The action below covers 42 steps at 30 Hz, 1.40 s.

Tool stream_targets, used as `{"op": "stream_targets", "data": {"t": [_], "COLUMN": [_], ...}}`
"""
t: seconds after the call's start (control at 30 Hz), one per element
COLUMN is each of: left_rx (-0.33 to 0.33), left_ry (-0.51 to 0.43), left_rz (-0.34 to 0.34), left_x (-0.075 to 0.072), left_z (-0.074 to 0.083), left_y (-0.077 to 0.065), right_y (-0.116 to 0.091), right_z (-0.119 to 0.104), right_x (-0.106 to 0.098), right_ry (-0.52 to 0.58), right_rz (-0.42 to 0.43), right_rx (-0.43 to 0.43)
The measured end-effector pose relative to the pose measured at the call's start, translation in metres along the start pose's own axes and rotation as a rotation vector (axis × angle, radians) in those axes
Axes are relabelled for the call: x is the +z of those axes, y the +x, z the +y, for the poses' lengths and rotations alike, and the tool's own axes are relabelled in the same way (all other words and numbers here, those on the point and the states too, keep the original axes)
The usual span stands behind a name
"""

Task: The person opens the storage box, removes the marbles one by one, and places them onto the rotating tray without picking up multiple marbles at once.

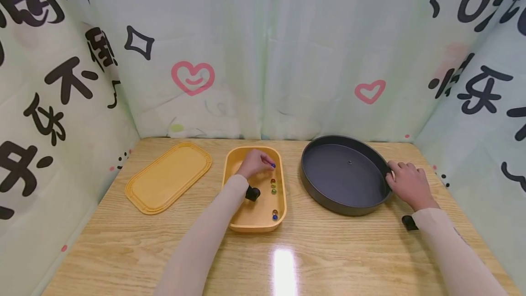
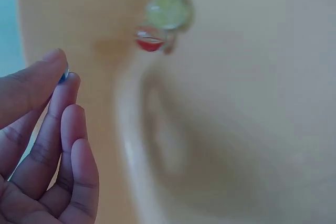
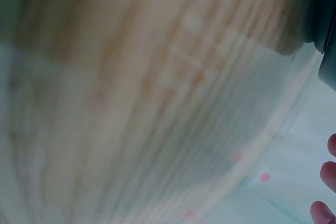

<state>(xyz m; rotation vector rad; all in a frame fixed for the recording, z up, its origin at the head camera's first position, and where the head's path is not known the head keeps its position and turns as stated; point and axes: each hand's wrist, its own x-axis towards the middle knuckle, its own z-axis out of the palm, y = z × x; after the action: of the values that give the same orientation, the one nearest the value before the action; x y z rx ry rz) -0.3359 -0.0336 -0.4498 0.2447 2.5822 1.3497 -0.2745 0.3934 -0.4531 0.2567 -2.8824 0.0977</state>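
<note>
Over the far end of a yellow rectangular container (image 1: 233, 223), my left hand (image 1: 254, 162) pinches a small blue marble (image 1: 273, 165) between thumb and fingertip. The same marble (image 2: 64, 74) shows partly in the left wrist view, mostly covered by the fingers. Along the container's right side lie several glass marbles, among them a red one (image 2: 150, 39), a yellow-green one (image 2: 169, 11) and, nearer, a blue one (image 1: 275, 217). My right hand (image 1: 411, 185) grips the right rim of a dark round pan (image 1: 328, 202). Inside the pan lies one small clear marble (image 1: 350, 162).
A yellow lid (image 1: 168, 177) lies flat on the wooden table (image 1: 328, 259), left of the container. Printed curtains (image 1: 246, 58) stand behind the table and along both sides. The pan sits between the container and the right-hand curtain.
</note>
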Motion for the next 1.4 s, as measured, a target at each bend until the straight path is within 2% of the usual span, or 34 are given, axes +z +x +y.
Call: {"op": "stream_targets", "data": {"t": [0.27, 0.57, 0.73, 1.03, 1.23, 1.4], "left_rx": [0.084, 0.145, 0.179, 0.172, 0.153, 0.167], "left_ry": [0.091, 0.1, 0.097, -0.021, -0.089, -0.109], "left_rz": [0.039, 0.022, 0.035, 0.058, 0.09, 0.125], "left_x": [-0.013, -0.014, -0.001, 0.032, 0.051, 0.07], "left_z": [0.032, 0.076, 0.095, 0.123, 0.132, 0.128], "left_y": [-0.003, 0.005, 0.016, 0.03, 0.04, 0.05], "right_y": [0.0, 0.001, 0.001, 0.001, 0.001, 0.0], "right_z": [0.002, 0.002, 0.001, 0.0, 0.001, 0.003], "right_x": [-0.001, -0.001, -0.001, 0.002, 0.004, 0.004], "right_ry": [-0.005, -0.004, -0.005, 0.004, -0.002, -0.001], "right_rz": [-0.01, -0.004, -0.01, -0.023, -0.016, -0.009], "right_rx": [0.006, 0.012, 0.014, 0.015, 0.015, 0.021]}}
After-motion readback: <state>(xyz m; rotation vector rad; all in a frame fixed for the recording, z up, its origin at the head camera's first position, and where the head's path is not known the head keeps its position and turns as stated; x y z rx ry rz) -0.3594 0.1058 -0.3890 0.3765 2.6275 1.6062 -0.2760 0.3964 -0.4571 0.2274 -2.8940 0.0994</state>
